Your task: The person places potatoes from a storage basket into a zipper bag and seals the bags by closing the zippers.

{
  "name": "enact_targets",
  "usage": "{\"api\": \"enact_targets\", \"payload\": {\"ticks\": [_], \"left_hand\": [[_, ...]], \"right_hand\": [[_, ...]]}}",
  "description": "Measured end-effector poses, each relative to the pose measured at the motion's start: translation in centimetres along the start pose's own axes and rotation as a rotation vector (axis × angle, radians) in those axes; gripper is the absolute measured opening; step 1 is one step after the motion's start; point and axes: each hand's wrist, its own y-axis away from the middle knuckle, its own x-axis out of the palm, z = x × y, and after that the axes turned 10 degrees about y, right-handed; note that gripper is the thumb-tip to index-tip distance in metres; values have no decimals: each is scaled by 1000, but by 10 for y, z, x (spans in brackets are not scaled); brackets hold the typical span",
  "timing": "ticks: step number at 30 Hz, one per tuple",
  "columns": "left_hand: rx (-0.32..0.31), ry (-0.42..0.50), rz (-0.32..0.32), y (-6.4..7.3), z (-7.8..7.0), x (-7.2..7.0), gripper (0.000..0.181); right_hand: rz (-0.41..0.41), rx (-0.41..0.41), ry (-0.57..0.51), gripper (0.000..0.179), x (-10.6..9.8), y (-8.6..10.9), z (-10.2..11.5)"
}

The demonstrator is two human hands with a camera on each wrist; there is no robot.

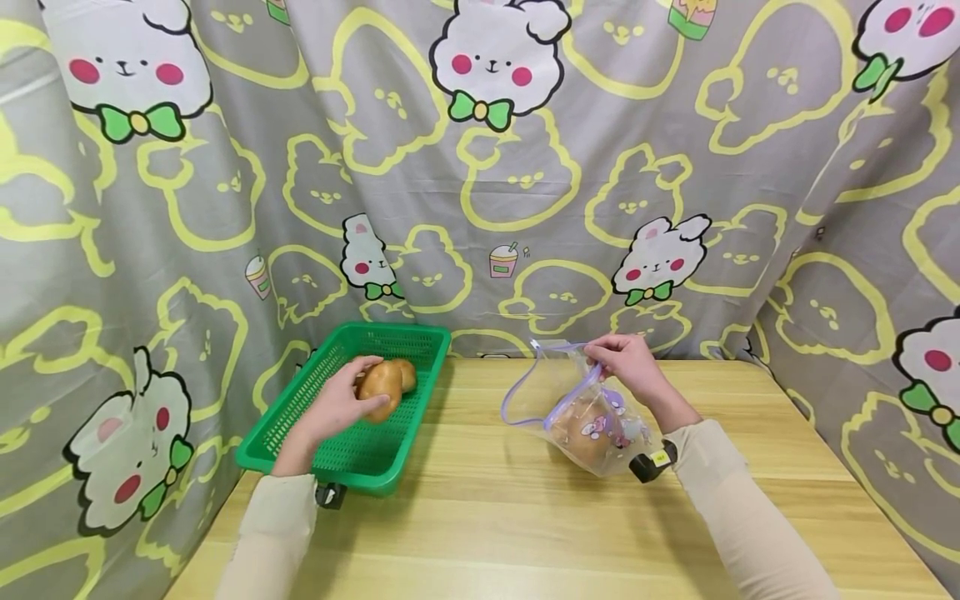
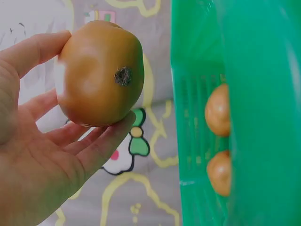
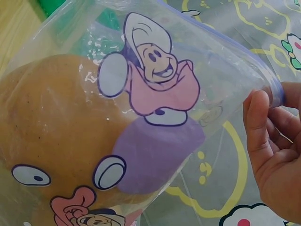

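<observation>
My left hand (image 1: 339, 405) grips a round brown pear (image 2: 101, 70) between thumb and fingers, above the green basket (image 1: 408, 454). The dark, rough blossom end of this fruit faces the left wrist camera. Inside the basket, two more pears (image 2: 218, 110) show in the left wrist view, partly hidden by its wall. On the right, my right hand (image 1: 630, 365) pinches the purple-edged mouth of a clear zip bag (image 3: 221, 80). The bag's mouth gapes toward the basket. A large brown fruit (image 1: 583, 429) lies inside the bag, behind printed cartoon figures.
Both sit over a light wooden table (image 1: 480, 517). A grey curtain (image 1: 480, 275) with rabbit and yellow outline prints hangs along the back and sides, close behind the basket. Black wrist cameras (image 1: 652, 461) are strapped under both wrists.
</observation>
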Motion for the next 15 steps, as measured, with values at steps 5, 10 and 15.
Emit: {"api": "enact_targets", "payload": {"ticks": [5, 10, 15], "left_hand": [[17, 29, -11, -4, -8, 14, 59], [40, 70, -5, -8, -15, 33, 59], [80, 118, 7, -12, -26, 53, 59]], "right_hand": [[-4, 8, -1, 27, -1, 0, 0], [-11, 17, -2, 28, -1, -1, 0], [-15, 10, -1, 27, -2, -1, -1]]}}
